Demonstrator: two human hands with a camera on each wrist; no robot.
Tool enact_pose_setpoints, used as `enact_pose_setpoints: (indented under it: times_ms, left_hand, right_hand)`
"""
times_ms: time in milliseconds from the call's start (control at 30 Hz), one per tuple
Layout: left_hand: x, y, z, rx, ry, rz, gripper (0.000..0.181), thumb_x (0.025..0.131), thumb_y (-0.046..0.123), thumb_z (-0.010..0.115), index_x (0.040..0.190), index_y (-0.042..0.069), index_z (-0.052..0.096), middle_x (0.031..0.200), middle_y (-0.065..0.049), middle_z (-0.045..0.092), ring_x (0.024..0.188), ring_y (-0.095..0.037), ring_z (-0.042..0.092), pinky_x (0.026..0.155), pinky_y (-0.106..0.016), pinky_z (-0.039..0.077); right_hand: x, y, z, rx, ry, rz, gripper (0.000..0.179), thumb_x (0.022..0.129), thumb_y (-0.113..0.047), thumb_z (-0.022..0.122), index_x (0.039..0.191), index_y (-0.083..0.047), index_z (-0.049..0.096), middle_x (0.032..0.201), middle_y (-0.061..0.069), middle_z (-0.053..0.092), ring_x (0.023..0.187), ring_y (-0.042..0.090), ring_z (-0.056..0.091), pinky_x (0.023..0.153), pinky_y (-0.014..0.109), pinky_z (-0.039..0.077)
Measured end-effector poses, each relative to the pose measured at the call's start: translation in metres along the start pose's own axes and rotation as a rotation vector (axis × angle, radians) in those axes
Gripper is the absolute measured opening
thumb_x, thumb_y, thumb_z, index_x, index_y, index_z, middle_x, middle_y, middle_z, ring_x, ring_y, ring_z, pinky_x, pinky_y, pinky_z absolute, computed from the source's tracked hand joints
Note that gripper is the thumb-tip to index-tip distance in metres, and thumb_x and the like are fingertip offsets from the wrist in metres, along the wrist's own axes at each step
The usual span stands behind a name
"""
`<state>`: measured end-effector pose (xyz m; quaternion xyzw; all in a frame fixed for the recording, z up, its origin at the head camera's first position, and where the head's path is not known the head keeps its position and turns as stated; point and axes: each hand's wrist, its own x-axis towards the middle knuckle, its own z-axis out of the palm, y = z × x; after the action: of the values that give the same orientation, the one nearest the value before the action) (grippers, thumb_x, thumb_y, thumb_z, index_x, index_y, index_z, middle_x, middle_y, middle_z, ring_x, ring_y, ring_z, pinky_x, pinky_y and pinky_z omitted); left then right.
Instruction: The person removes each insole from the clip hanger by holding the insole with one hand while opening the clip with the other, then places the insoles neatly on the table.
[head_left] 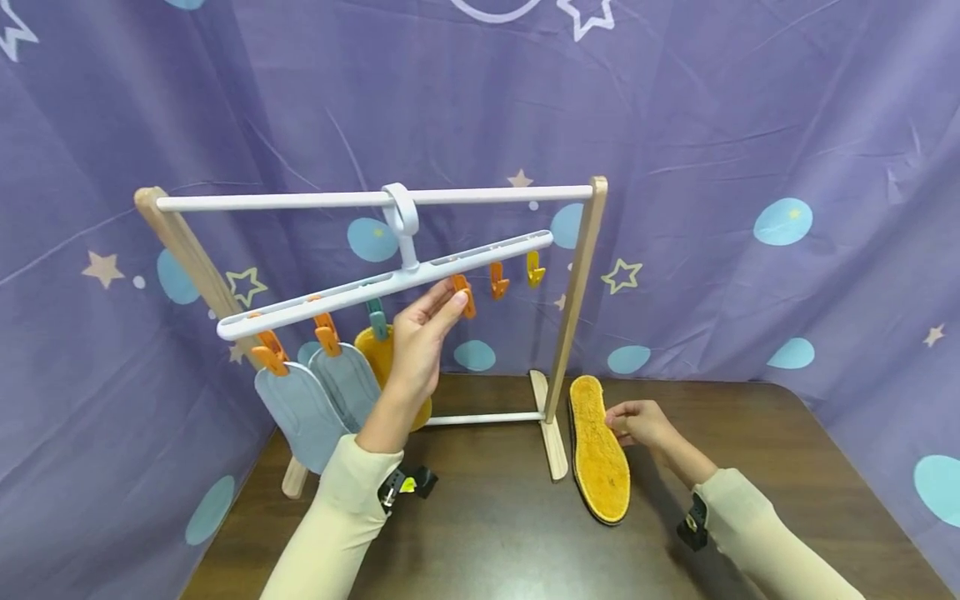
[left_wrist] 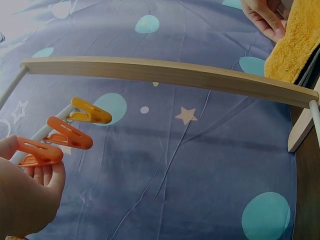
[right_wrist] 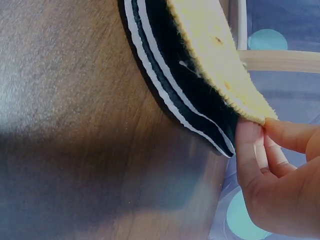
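Note:
My left hand [head_left: 417,343] is raised to the white clip hanger [head_left: 390,282], its thumb and fingers pinching an orange clip [head_left: 464,297] just right of the hook. Nothing hangs from that clip in the left wrist view. On the right, my right hand [head_left: 643,423] pinches the edge of a fuzzy yellow insole [head_left: 600,450]. From the right wrist view, dark layers with white edges [right_wrist: 165,65] show beneath the fleece, and thumb and fingers grip near one end [right_wrist: 257,117]. Another orange clip [head_left: 498,281] and a yellow clip [head_left: 535,269] hang farther along, holding nothing.
A wooden rack with a white top bar [head_left: 495,195] carries the hanger, which slopes down to the left. Two light-blue insoles [head_left: 300,412] and a yellow one [head_left: 378,354] hang from its left clips. The rack's right foot [head_left: 553,446] stands beside the yellow insole on the brown table [head_left: 495,517].

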<state>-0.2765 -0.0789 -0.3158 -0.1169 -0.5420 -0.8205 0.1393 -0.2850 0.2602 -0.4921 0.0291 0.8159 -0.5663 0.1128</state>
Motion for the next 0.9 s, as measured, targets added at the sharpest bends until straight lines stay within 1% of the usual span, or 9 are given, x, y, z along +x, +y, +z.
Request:
enact_pose_setpoints:
  times_ms: [167,333,567,767,900]
  left_hand:
    - [0.001,-0.0002,0.0016,-0.009,-0.008,0.006,0.038,0.097,-0.004,0.062,0.133,-0.015,0.057,0.097,0.011,0.075,0.093,-0.004,0.07,0.092,-0.021,0.057]
    - [0.0002,-0.0017,0.0034,-0.01,-0.007,-0.002,0.038,0.097,-0.004,0.062,0.133,-0.015,0.057,0.097,0.01,0.076,0.093,-0.005,0.07,0.091,-0.02,0.057]
    - [-0.0001,-0.003,0.0065,-0.002,-0.012,-0.001,0.037,0.097,-0.002,0.063,0.132,-0.014,0.058,0.098,0.009,0.075,0.092,-0.005,0.069,0.089,-0.021,0.058]
    - [-0.0005,-0.0015,0.0077,-0.013,-0.01,0.004,0.037,0.097,-0.002,0.063,0.132,-0.015,0.058,0.098,0.009,0.076,0.091,-0.005,0.069,0.087,-0.019,0.057]
    - [-0.0012,-0.0016,0.0081,-0.014,-0.015,-0.005,0.038,0.097,-0.002,0.063,0.133,-0.014,0.057,0.099,0.009,0.075,0.092,-0.005,0.069,0.088,-0.019,0.057]
  right_hand:
    - [0.001,-0.0007,0.0009,0.01,0.011,0.012,0.019,0.096,-0.001,0.062,0.106,0.015,0.066,0.081,0.005,0.07,0.07,0.013,0.066,0.066,0.032,0.062]
    - [-0.0016,-0.0007,0.0018,-0.003,0.008,0.025,0.02,0.097,-0.001,0.061,0.107,0.016,0.065,0.082,0.005,0.069,0.071,0.013,0.064,0.066,0.032,0.062]
    - [-0.0018,0.0011,0.0024,-0.005,0.039,0.04,0.019,0.097,-0.001,0.062,0.106,0.015,0.066,0.08,0.004,0.068,0.069,0.012,0.063,0.065,0.032,0.061]
    - [-0.0012,0.0029,0.0043,0.014,0.034,0.038,0.018,0.096,0.001,0.061,0.104,0.017,0.065,0.077,0.004,0.067,0.066,0.011,0.063,0.063,0.03,0.061]
    - [-0.0027,0.0046,0.0051,0.028,0.037,0.044,0.018,0.096,0.001,0.061,0.104,0.018,0.065,0.076,0.004,0.066,0.065,0.011,0.062,0.062,0.029,0.06]
